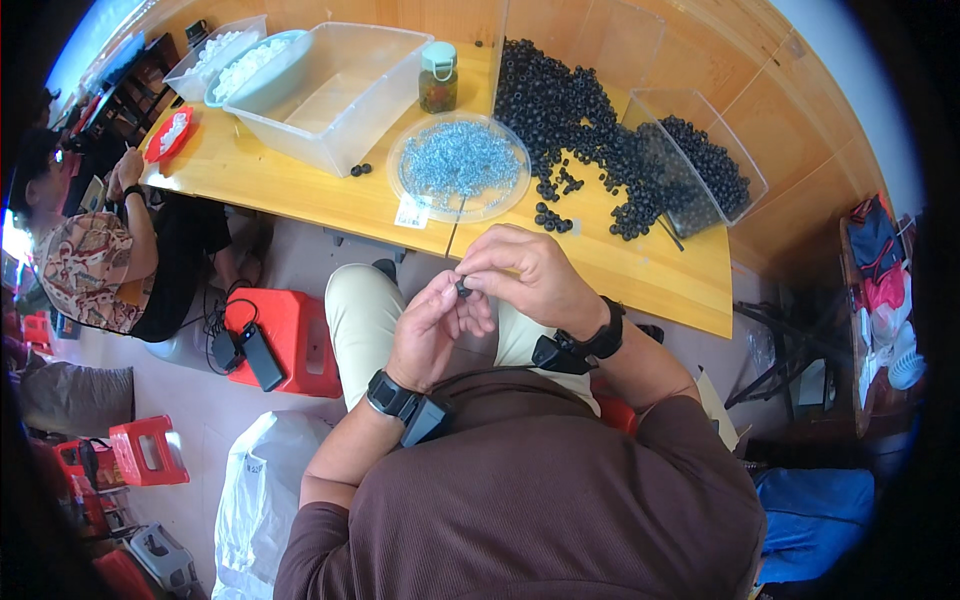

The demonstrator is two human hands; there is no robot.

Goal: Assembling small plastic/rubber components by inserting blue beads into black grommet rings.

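Observation:
Over my lap, just off the table's front edge, both hands meet at a small black round piece [463, 289]. My left hand [440, 316] pinches it between thumb and finger, the other fingers curled loosely below. From the right, my right hand [528, 272] has thumb and fingertips pressed together at the top of the same piece; whatever lies between them is hidden. Ahead of my hands is a clear round tray [520, 190] heaped with tiny light-blue clear pieces [458, 160]. Behind and right of it spreads a large pile of black round pieces [560, 105].
On the yellow table [300, 185] stand a clear plastic bin [350, 110], a jar with a green lid [438, 78], a teal tub [262, 68] of white pieces and a tipped clear box [700, 170]. A red stool [290, 345] and another person [100, 250] are at left.

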